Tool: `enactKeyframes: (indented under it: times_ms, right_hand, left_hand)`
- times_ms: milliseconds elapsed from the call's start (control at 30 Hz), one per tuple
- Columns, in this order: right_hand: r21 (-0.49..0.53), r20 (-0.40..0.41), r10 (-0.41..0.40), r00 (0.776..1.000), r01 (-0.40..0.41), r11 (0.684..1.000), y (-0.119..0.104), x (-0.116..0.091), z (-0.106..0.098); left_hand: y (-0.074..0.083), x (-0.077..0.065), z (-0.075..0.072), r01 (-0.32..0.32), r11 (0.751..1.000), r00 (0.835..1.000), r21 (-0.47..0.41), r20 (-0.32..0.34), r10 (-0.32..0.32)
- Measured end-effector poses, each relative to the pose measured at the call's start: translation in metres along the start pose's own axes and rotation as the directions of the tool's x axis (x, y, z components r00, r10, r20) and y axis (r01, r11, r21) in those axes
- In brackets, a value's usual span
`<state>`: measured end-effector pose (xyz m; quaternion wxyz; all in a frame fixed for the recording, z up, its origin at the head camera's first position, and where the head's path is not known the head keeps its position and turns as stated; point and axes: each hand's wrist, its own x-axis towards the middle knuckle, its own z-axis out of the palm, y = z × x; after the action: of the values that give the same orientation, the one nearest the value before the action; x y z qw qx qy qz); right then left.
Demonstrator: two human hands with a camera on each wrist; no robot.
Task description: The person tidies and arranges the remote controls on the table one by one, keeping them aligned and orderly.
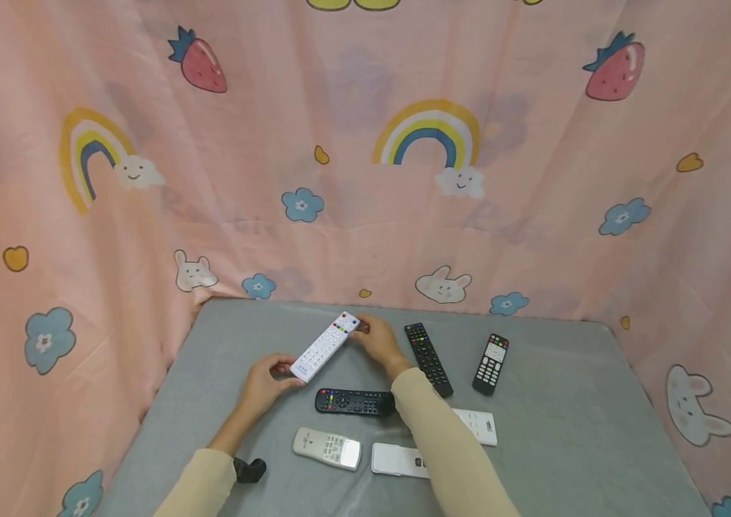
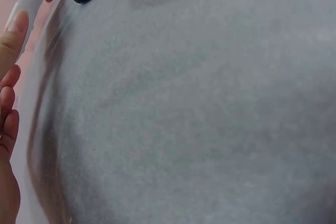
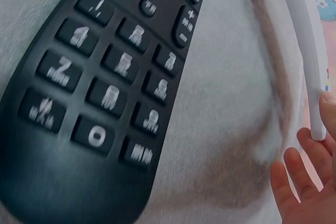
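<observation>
A white remote control (image 1: pixel 325 347) with many small buttons is held tilted above the grey table by both hands. My left hand (image 1: pixel 261 384) pinches its lower end, the thumb lying on the white casing in the left wrist view. At the upper end, my right hand (image 1: pixel 380 341) grips the remote between thumb and fingers; the right wrist view shows the remote's thin side edge (image 3: pixel 310 51). Below the hands lies a black remote (image 1: pixel 354 402), partly covered by the right wrist. Another black remote (image 1: pixel 426 355) rests just right of the right hand.
Farther right lies a black remote with white keys (image 1: pixel 491 365). Nearer the front are a beige remote (image 1: pixel 327 448), a white remote (image 1: pixel 398 460) and another white one (image 1: pixel 478 426), the last two partly behind the right sleeve. A pink patterned curtain (image 1: pixel 340 244) surrounds the grey table (image 1: pixel 572 431).
</observation>
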<state>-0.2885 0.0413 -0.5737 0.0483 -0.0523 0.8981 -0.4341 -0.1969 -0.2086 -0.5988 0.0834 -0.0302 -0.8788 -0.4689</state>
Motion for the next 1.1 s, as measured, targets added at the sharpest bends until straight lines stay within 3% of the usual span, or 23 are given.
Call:
enactKeyframes:
  times_ms: [467, 767, 967, 1100]
  right_hand:
    - [0.084, 0.027, 0.027, 0.999, -0.029, 0.996, -0.002, 0.011, 0.012]
    - [0.077, 0.045, -0.012, 0.999, 0.008, 0.997, -0.007, 0.017, 0.013]
    - [0.088, 0.064, -0.014, 0.998, 0.008, 0.996, -0.008, 0.018, 0.014]
    - [0.084, 0.093, 0.003, 0.996, -0.011, 0.996, -0.010, 0.020, 0.013]
  left_hand:
    - [-0.004, -0.009, -0.001, -0.061, 0.998, 0.997, 0.028, -0.044, 0.063]
    - [-0.006, -0.011, -0.001, -0.174, 0.983, 0.983, 0.067, -0.042, 0.177]
    - [-0.003, -0.011, 0.003, -0.172, 0.981, 0.983, 0.092, -0.043, 0.176]
    - [-0.002, -0.011, 0.007, -0.139, 0.986, 0.990, 0.094, -0.024, 0.142]
